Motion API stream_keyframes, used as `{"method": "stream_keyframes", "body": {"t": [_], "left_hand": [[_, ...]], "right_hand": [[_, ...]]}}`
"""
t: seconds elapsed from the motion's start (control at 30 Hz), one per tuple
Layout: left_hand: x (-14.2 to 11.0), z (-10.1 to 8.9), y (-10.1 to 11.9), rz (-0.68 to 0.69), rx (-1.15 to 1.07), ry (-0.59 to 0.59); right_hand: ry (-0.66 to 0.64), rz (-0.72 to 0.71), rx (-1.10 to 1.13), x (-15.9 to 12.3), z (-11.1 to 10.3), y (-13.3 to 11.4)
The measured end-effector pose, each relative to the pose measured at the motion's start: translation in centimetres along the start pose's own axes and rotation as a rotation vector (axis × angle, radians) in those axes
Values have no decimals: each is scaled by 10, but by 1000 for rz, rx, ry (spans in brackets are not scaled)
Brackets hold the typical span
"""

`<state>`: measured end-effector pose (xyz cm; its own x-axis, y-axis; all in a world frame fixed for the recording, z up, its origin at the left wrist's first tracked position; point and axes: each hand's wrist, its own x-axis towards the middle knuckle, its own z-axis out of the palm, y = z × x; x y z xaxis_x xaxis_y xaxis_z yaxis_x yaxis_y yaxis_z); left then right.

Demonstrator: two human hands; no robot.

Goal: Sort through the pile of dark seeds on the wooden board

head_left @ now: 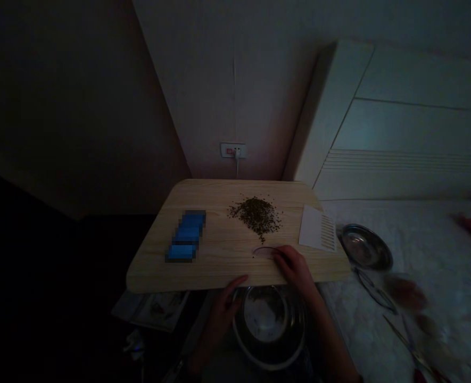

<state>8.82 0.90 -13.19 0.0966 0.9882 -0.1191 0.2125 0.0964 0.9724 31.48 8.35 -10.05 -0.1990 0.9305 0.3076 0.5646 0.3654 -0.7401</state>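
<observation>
My right hand [296, 267] is closed on the right end of a thin, clear piece with a dark curved edge [264, 248], low over the table. Just beyond it lies a loose heap of small dark brown grains [258, 214], with a few scattered around. My left hand [222, 307] is by the table's front edge, its fingers apart, one reaching up to the edge. Its other fingers are at the left rim of a shiny metal bowl [296, 325], which is below the table edge in front of me. Dim light hides the finer detail.
The wooden table [215, 266] also carries a blurred-out blue-screened device [186, 235] and a white slotted card [313, 227]. On the bed at right are another metal bowl [366, 247], glasses [374, 291] and scissors [408, 346]. A wall socket [232, 150] holds a plug.
</observation>
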Motion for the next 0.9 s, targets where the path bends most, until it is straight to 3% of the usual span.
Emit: {"method": "stream_keyframes", "body": {"t": [0.3, 0.63, 0.9], "left_hand": [[1, 1, -11, 2, -10, -17], [-2, 1, 1, -6, 13, -10], [2, 1, -8, 10, 6, -14]], "right_hand": [[-33, -68, 17, 1, 0, 0], [-84, -86, 27, 1, -2, -2], [-97, -82, 51, 0, -6, -4]]}}
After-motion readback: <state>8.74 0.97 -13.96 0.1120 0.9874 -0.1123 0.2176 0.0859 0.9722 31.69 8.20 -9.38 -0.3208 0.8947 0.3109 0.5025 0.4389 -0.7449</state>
